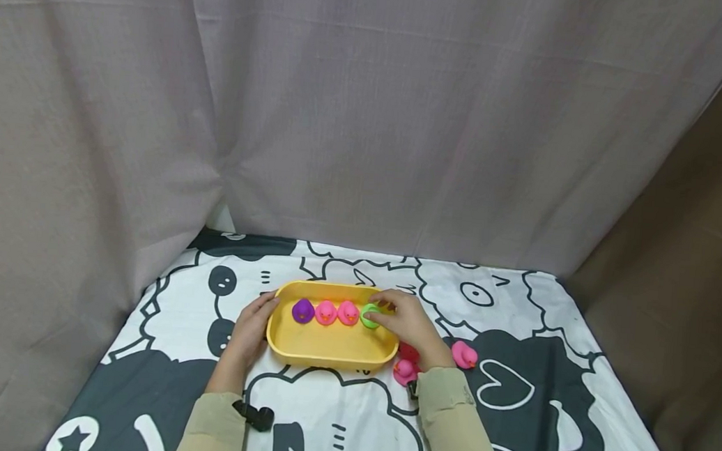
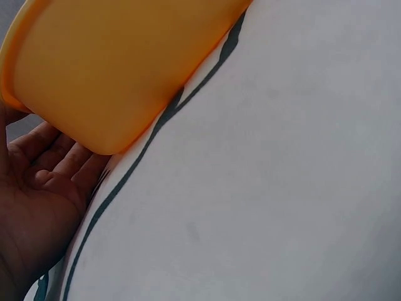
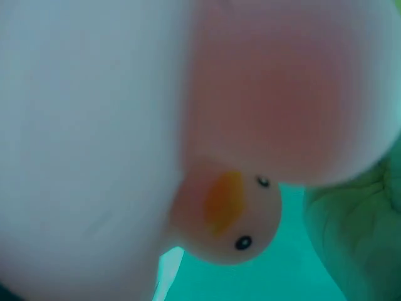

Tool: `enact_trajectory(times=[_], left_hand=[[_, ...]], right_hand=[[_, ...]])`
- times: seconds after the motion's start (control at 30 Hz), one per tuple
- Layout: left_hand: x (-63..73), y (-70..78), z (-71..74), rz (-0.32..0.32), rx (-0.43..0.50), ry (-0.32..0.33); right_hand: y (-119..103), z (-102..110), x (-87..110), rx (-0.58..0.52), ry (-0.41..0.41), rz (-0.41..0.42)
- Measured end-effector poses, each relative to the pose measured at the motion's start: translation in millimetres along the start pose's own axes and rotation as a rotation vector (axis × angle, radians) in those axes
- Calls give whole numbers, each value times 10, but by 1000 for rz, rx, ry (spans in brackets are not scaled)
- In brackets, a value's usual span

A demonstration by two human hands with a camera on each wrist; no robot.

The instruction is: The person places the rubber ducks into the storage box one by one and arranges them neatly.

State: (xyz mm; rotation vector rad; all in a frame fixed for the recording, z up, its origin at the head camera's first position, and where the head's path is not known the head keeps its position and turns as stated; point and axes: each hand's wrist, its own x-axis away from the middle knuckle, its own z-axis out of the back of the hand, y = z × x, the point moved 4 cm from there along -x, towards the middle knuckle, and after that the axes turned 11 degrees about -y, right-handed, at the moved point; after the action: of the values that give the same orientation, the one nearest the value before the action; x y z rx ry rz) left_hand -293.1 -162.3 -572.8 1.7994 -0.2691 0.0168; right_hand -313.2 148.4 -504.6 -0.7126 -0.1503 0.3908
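Observation:
On the cloth stands a yellow tray (image 1: 330,358) with a row of small rubber ducks along its middle: a purple duck (image 1: 302,311), a pink duck (image 1: 325,312), another pink duck (image 1: 348,313) and a green duck (image 1: 368,316) at the right end. My left hand (image 1: 254,328) holds the tray's left end, thumb at the rim; the left wrist view shows its fingers against the outer wall of the tray (image 2: 106,75). With thumb and fingertips my right hand (image 1: 409,324) pinches the green duck inside the tray, partly covering it.
Beside my right wrist sit a pink duck (image 1: 405,372) and a red duck (image 1: 409,352), partly hidden. Farther right lies another pink duck (image 1: 464,355). One duck (image 3: 232,213) looms blurred and oddly tinted in the right wrist view. Grey curtains (image 1: 406,117) hang behind the patterned cloth (image 1: 335,419).

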Motion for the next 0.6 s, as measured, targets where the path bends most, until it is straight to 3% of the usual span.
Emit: enact_trajectory(times=[0.33, 0.6], left_hand=[[-5, 8, 0, -19, -4, -12], [7, 12, 3, -12, 0, -13]], right_hand=[[-63, 61, 32, -40, -6, -12], [-104, 124, 86, -73, 0, 35]])
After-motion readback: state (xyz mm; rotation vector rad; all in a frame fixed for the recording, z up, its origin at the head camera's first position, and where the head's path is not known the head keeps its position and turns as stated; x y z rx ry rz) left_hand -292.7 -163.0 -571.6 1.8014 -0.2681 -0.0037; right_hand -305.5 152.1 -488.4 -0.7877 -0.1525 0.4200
